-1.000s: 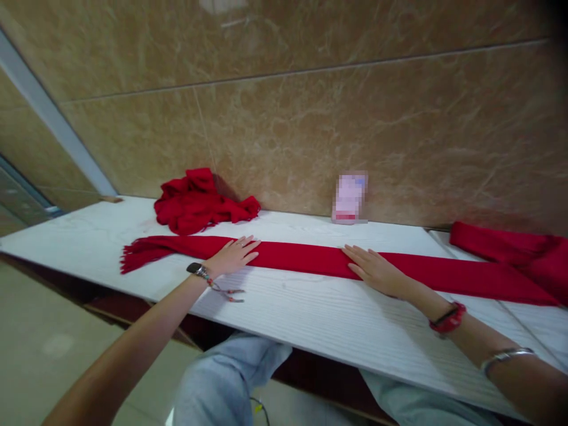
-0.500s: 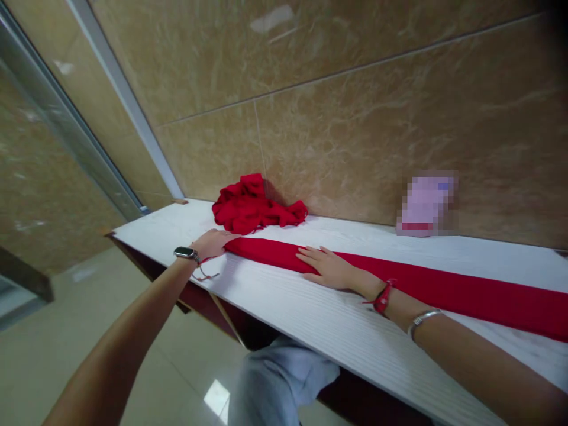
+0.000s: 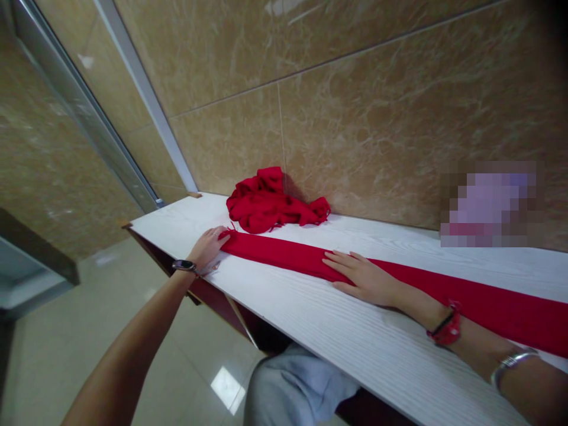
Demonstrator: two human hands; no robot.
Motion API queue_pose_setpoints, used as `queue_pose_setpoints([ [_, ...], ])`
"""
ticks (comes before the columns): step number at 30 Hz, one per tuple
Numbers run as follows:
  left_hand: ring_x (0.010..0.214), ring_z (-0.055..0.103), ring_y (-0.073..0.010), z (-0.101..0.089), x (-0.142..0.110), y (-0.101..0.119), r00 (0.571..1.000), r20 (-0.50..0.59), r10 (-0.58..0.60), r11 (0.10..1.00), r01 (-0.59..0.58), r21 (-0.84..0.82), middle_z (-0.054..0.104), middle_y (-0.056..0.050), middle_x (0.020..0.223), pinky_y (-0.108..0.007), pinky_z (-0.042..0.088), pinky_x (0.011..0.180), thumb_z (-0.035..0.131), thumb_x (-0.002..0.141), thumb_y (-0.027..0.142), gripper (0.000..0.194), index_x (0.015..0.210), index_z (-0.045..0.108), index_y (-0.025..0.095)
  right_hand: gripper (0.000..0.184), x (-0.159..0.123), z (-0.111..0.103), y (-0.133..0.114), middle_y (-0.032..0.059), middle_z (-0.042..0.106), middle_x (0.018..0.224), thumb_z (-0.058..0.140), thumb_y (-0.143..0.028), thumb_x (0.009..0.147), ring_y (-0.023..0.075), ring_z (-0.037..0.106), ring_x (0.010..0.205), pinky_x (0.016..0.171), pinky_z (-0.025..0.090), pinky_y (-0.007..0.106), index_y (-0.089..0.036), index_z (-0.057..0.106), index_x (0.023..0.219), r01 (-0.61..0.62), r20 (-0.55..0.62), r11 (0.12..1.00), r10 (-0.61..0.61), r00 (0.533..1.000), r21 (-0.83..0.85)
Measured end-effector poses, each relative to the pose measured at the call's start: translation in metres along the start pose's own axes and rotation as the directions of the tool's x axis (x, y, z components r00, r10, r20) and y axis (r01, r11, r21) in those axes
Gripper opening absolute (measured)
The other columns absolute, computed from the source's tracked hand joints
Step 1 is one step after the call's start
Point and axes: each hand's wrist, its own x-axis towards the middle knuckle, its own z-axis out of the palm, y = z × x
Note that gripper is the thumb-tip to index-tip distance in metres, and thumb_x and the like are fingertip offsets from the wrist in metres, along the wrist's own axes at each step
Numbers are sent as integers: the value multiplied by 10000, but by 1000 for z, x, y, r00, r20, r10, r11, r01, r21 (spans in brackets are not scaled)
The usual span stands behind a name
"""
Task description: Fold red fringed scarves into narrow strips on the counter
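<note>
A long red scarf (image 3: 284, 255) lies stretched lengthwise along the white top, running out of view at the right edge. Its left end, with a few fringe threads, is pinched in the fingers of my left hand (image 3: 208, 245). Further right, my right hand (image 3: 364, 278) rests flat across the scarf with its fingers outstretched. A second piece of red fringed fabric (image 3: 266, 204) lies crumpled in a heap just behind the scarf's left end.
The narrow white tabletop (image 3: 284, 290) runs along a tan marbled wall (image 3: 377, 130). A blurred-out pinkish item (image 3: 483, 204) leans by the wall at the right. Open compartments show below the front edge, near my grey-clothed leg (image 3: 293, 384).
My left hand has shifted left, drawing the scarf's end outward from beside the heap. My right hand stays flat on the scarf. The whole view has swung slightly left.
</note>
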Motion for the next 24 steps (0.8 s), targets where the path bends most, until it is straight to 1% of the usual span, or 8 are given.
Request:
queue_pose_setpoints([
  [5, 1301, 270, -358, -14, -3, -3, 936, 263, -232, 969, 199, 147, 335, -143, 1417, -582, 280, 973, 456, 759, 53, 576, 1309, 439, 224, 563, 2, -1, -3, 102, 324, 1437, 327, -500, 896, 271, 259, 1327, 1050, 221, 549, -221, 326, 1385, 22, -18, 1000, -21, 1000, 10],
  [7, 1326, 204, -371, -24, 6, 16, 945, 289, -151, 988, 141, 56, 253, -155, 1456, -577, 262, 992, 499, 744, 92, 627, 1351, 379, 197, 549, 8, -1, -12, 91, 315, 1443, 309, -497, 903, 271, 228, 1338, 1054, 196, 559, -235, 323, 1385, 59, -17, 998, -58, 998, 23],
  [9, 1343, 198, -302, -28, 15, 44, 956, 273, 105, 987, -66, -150, 210, -137, 1476, -452, 262, 1046, 504, 778, 151, 625, 1378, 331, 177, 524, 15, 0, -22, 76, 318, 1443, 290, -470, 916, 260, 215, 1343, 1066, 178, 546, -234, 332, 1382, 100, -13, 995, -100, 995, 30],
  [12, 1358, 173, -226, -19, 19, 81, 915, 229, 334, 901, -238, -363, 229, -53, 1482, -393, 203, 1083, 339, 924, 301, 466, 1386, 311, 245, 478, 22, 5, -32, 71, 351, 1425, 267, -374, 934, 248, 255, 1330, 1069, 191, 533, -208, 347, 1375, 116, -10, 993, -116, 993, 23],
  [14, 1359, 171, -222, -10, 16, 88, 916, 250, 312, 899, -200, -391, 243, -40, 1478, -432, 174, 1085, 285, 946, 365, 452, 1388, 296, 272, 458, 23, 7, -33, 61, 366, 1417, 260, -305, 935, 233, 277, 1322, 1068, 212, 513, -206, 353, 1372, 120, -3, 992, -120, 993, 27],
  [18, 1344, 223, -217, -2, 12, 74, 935, 242, 261, 914, -159, -374, 282, -70, 1460, -424, 194, 1083, 305, 943, 359, 450, 1375, 332, 238, 445, 20, 6, -31, 41, 384, 1408, 272, -227, 924, 199, 289, 1318, 1071, 241, 467, -226, 378, 1357, 129, 8, 989, -130, 991, 73],
  [21, 1283, 343, -214, -11, 15, 74, 942, 156, 299, 909, -230, -348, 401, -96, 1390, -372, 267, 1063, 360, 927, 334, 409, 1296, 461, 189, 443, 21, 4, -31, 52, 418, 1386, 293, -212, 913, 194, 337, 1295, 1065, 272, 451, -216, 403, 1342, 96, -29, 989, -93, 995, 111],
  [24, 1167, 465, -200, -23, 19, 92, 932, 60, 357, 902, -328, -279, 503, -87, 1287, -333, 354, 1003, 384, 923, 306, 345, 1200, 548, 182, 439, 23, 0, -31, 117, 469, 1338, 338, -195, 886, 209, 412, 1247, 1048, 329, 406, -130, 456, 1304, 68, -97, 995, -61, 993, 74],
])
